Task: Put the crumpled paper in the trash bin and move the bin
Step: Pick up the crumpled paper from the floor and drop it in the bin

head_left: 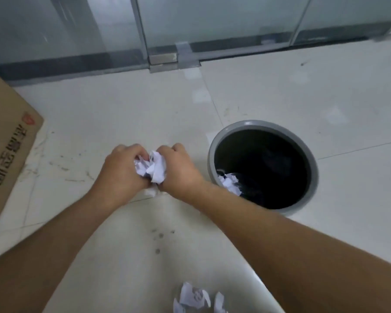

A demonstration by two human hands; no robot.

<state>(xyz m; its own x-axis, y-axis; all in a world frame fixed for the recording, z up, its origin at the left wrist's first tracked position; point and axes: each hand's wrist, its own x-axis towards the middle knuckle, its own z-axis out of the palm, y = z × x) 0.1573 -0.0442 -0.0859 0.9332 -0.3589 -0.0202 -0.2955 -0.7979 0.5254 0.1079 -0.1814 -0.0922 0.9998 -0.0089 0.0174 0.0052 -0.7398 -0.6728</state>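
Pale floor tiles [104,114], glass wall up top. Both hands, left hand [120,170] and right hand [181,170], squeeze a paper ball [152,168] mid-frame, left of the bin [312,177]. More paper [194,299] sits at the bottom edge. A sloppy toss could miss the bin.

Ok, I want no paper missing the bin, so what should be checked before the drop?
1. Wad held by both the left hand and the right hand: ok.
2. Wad over the bin: not ok, it is left of the rim.
3. Bin open and upright: ok.
4. Room inside: ok, one wad in the bin.
5. Floor cleared: not ok, loose paper lies near the person.
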